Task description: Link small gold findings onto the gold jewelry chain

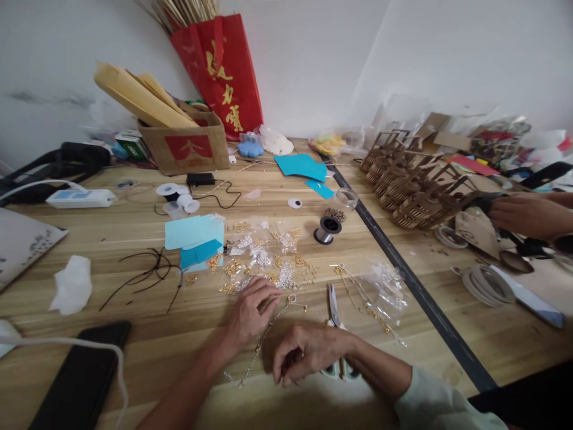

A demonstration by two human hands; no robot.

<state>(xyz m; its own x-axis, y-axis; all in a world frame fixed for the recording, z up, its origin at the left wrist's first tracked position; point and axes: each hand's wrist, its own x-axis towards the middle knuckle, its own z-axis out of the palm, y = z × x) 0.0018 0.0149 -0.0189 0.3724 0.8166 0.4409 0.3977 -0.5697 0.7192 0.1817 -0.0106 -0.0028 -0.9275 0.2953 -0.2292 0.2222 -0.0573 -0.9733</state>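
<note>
My left hand [254, 307] lies at the front of small gold and silver jewellery findings [259, 257], its fingers stretched out and the thumb apart from them. Close to those fingertips is the ring end of a silver chain [261, 346], which runs down the table between my hands. My right hand [308, 353] hovers to the right of the chain with curled fingers; whatever they may hold is hidden. Under my right wrist lie scissors [332, 306], handles partly covered. To their right rest a gold chain [358, 292] and crumpled clear plastic bags [387, 289].
A wire spool [328, 230] and a jar of beads [342, 206] stand behind the findings. Blue card sheets [192, 232] and black cord [150, 272] lie left, with a dark phone [80, 376] nearer. Wooden baskets [412, 197] and another person's hand [519, 212] are right.
</note>
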